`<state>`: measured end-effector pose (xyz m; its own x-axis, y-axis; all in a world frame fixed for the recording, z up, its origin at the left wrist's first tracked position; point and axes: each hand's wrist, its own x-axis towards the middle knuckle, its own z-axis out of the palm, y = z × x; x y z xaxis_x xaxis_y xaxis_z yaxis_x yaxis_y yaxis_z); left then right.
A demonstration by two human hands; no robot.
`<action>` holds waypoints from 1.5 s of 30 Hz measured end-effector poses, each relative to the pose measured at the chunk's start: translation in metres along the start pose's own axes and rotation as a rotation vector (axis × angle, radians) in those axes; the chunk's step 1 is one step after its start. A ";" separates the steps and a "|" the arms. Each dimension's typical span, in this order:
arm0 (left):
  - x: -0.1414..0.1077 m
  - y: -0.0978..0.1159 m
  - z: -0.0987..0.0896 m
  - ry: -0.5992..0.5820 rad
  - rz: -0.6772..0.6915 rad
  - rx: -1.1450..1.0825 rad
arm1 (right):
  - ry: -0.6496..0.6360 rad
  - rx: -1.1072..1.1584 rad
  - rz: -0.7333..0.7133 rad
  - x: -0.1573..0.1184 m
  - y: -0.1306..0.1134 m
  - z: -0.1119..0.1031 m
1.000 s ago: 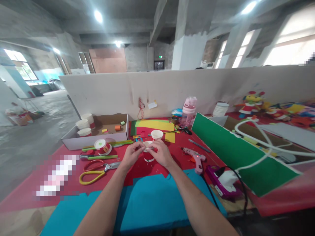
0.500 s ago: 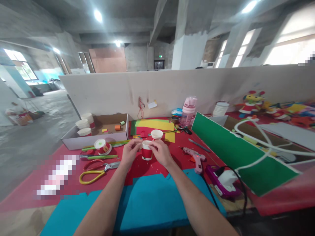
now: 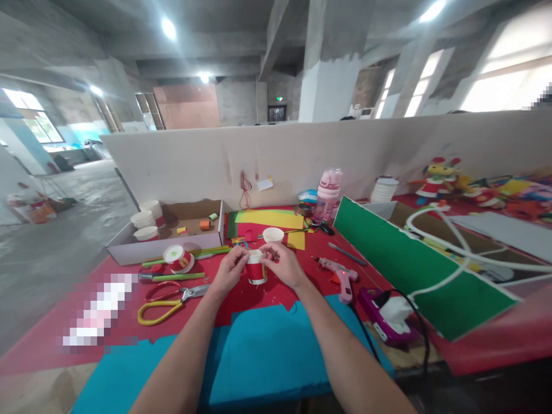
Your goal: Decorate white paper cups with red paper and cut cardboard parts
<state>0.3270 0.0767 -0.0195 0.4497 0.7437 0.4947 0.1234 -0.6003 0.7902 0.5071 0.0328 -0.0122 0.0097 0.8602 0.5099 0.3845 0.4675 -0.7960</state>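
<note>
A small paper cup wrapped in red paper point(image 3: 257, 272) is held upright over the red table cover, between both hands. My left hand point(image 3: 230, 269) pinches its rim from the left side, fingers closed. On the opposite side, my right hand point(image 3: 282, 265) grips the rim between thumb and fingers. Just behind the right hand stands a white paper cup point(image 3: 273, 234). To the left, a red-wrapped cup point(image 3: 177, 258) rests tilted near green strips. Large scissors with red and yellow handles point(image 3: 172, 302) lie left of my left forearm.
A pink glue gun point(image 3: 340, 276) and a purple power strip point(image 3: 386, 322) with cables are on the right. A green-sided box point(image 3: 414, 264) stands beyond them. An open box point(image 3: 159, 250) holds cups at the left. Behind stand a pink bottle point(image 3: 328, 195) and a white partition point(image 3: 181, 167).
The held cup has turned a little, so a patterned part of its wrap shows at the right. Both hands stay at its rim, and the view has shifted slightly.
</note>
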 end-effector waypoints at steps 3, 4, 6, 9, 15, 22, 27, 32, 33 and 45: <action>-0.001 0.002 0.000 -0.002 0.021 0.004 | -0.010 -0.006 -0.006 -0.001 -0.001 0.001; -0.001 0.003 0.001 -0.003 0.029 0.010 | -0.012 -0.008 -0.007 -0.001 -0.002 0.001; -0.001 0.004 0.001 -0.003 0.038 0.030 | -0.022 0.003 -0.018 -0.001 -0.002 0.001; -0.001 0.006 0.000 -0.001 0.052 0.061 | -0.047 0.064 -0.019 0.000 -0.002 0.001; 0.000 0.008 0.000 0.011 0.099 0.120 | -0.066 0.217 0.121 -0.001 -0.003 0.006; -0.001 0.013 0.002 -0.069 0.175 0.143 | -0.039 0.254 0.185 -0.003 -0.002 0.012; -0.001 0.015 0.003 -0.069 0.168 0.161 | -0.043 0.261 0.182 -0.001 0.000 0.012; -0.001 0.013 0.002 -0.068 0.162 0.162 | -0.116 0.239 0.166 -0.001 0.001 0.004; -0.001 0.012 0.002 -0.068 0.159 0.161 | -0.131 0.238 0.160 -0.001 0.000 0.002; -0.001 0.011 0.000 -0.064 0.167 0.160 | -0.245 0.315 0.196 -0.001 -0.006 -0.011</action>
<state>0.3276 0.0693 -0.0115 0.5298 0.6131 0.5861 0.1790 -0.7563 0.6293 0.5148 0.0271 -0.0043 -0.1793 0.9440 0.2769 0.0968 0.2971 -0.9499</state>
